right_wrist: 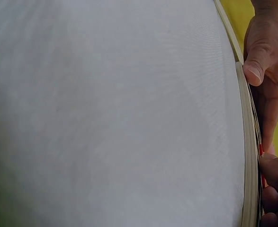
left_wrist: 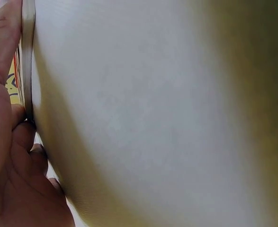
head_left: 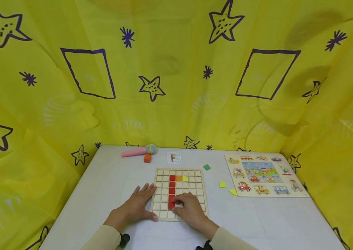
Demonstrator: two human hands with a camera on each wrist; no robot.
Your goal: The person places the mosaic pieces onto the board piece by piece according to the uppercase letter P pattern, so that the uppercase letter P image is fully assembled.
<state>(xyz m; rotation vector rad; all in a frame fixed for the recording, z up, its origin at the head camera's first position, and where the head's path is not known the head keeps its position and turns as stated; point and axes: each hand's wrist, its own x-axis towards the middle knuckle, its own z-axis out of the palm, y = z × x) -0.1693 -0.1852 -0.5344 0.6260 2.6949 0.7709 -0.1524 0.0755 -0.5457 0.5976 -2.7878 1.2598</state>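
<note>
A wooden grid board [head_left: 180, 219] lies on the table, with several red tiles [head_left: 172, 190] in one column. Beside the top red tile sit an orange tile [head_left: 179, 178] and a yellow tile [head_left: 185, 178] with a cut corner. My left hand [head_left: 137, 205] rests at the board's left edge, fingers spread, thumb by the near corner. Over the lower board, my right hand [head_left: 192, 210] pinches the lowest red tile [head_left: 171, 205] between thumb and finger. In the right wrist view a little red [right_wrist: 261, 149] shows by the fingertips; the rest is hidden.
Behind the board lie a pink toy microphone [head_left: 136, 151], an orange block [head_left: 147, 158] and a pattern card [head_left: 174, 158]. A green tile [head_left: 206, 167], a yellow square [head_left: 222, 184] and a curved yellow piece [head_left: 233, 192] lie to the right, near a vehicle puzzle board [head_left: 235, 173].
</note>
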